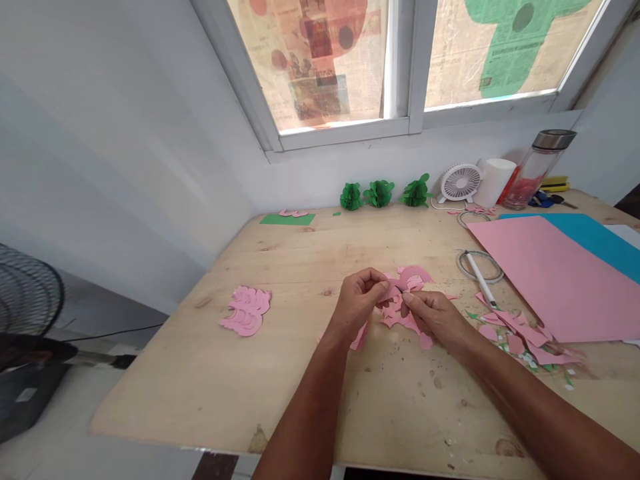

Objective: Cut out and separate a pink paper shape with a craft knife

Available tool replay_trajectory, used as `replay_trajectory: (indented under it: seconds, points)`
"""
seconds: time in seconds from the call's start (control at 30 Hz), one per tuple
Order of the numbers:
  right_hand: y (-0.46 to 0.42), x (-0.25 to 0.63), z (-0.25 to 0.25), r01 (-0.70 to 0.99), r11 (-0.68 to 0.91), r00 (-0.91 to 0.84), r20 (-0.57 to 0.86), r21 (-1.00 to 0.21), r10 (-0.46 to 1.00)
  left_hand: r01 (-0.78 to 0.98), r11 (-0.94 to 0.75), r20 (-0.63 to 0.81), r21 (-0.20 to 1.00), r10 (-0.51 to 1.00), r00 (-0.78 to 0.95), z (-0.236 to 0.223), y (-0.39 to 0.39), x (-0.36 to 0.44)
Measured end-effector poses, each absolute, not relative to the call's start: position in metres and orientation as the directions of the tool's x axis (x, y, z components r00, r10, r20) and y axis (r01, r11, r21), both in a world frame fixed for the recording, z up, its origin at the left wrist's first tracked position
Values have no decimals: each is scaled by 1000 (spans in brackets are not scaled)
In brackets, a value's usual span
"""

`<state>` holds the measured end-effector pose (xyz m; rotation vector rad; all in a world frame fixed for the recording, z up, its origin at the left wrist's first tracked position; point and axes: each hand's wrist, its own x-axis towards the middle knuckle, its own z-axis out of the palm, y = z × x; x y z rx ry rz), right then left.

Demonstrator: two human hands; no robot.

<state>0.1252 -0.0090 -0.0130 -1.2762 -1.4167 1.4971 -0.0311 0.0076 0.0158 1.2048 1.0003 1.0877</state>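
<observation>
My left hand (361,299) is closed, thumb and forefinger pinching a small cut piece of pink paper (396,285). Across from it, my right hand (434,315) is closed too, its fingertips at the right end of the same piece. Beneath both hands lies a loose heap of pink paper scraps (400,319) with curved cut edges, partly hidden by my fingers. A stack of scalloped pink paper cutouts (246,311) rests on the wooden table (280,380) to the left of my hands.
At right are pink sheets (565,280), a blue sheet (600,240), a white pen (481,279) and mixed scraps (525,340). Along the wall stand green paper ornaments (379,193), a small white fan (460,183) and a glass bottle (537,170). A floor fan (30,293) is at left.
</observation>
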Motion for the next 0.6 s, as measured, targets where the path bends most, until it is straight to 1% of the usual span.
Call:
replay_trajectory:
  seconds: [0.43, 0.6]
  points:
    - [-8, 125, -16, 155, -153, -269, -190, -976, 944, -60, 6, 6, 998, 980, 198, 15, 7, -32]
    - [-8, 125, -17, 157, -150, -293, -191, -976, 937, -42, -12, 19, 999, 987, 162, 11, 9, -32]
